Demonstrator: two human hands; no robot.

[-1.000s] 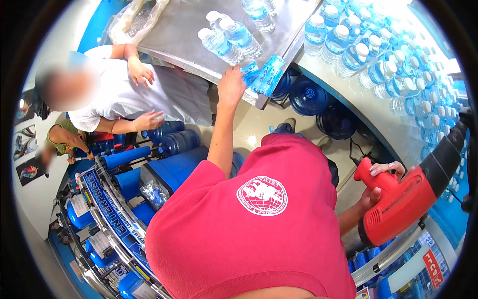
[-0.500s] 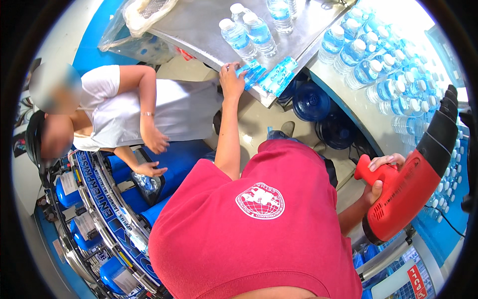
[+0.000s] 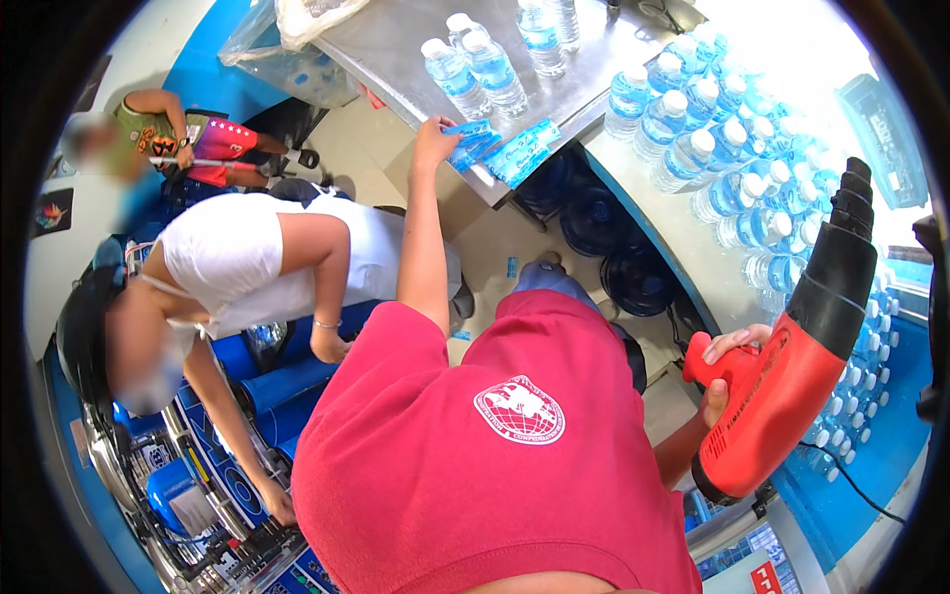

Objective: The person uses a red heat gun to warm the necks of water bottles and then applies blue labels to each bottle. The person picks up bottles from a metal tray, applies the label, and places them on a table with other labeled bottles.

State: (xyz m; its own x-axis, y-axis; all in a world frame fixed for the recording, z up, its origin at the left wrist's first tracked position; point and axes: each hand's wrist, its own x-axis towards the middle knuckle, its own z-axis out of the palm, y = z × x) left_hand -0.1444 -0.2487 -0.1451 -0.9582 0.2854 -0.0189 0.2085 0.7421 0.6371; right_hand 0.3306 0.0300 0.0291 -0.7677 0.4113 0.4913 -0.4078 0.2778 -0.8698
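Note:
My left hand point(image 3: 431, 139) pinches blue printed label sleeves point(image 3: 467, 139) at the front edge of the steel table point(image 3: 384, 45). More flat blue labels point(image 3: 524, 153) lie just right of it on that edge. Several capped water bottles with blue labels point(image 3: 495, 77) stand behind them. My right hand point(image 3: 734, 351) grips a red heat gun point(image 3: 757, 416), whose black nozzle point(image 3: 831, 257) points up and away, beside the rows of bottles point(image 3: 683, 153) on the curved white counter point(image 3: 633, 198).
A co-worker in white point(image 3: 237, 257) bends over metal-framed equipment point(image 3: 183, 495) at left. Another person point(image 3: 158, 139) holds a pole farther back. Dark blue jugs point(image 3: 594, 223) sit under the counter. A plastic bag point(image 3: 277, 49) is at the steel table's left; a cord point(image 3: 871, 510) hangs at right.
The co-worker in white has bent down, reaching lower toward the equipment. The person behind has come back into view. The heat gun's nozzle points higher. My left hand stays at the labels, slightly shifted.

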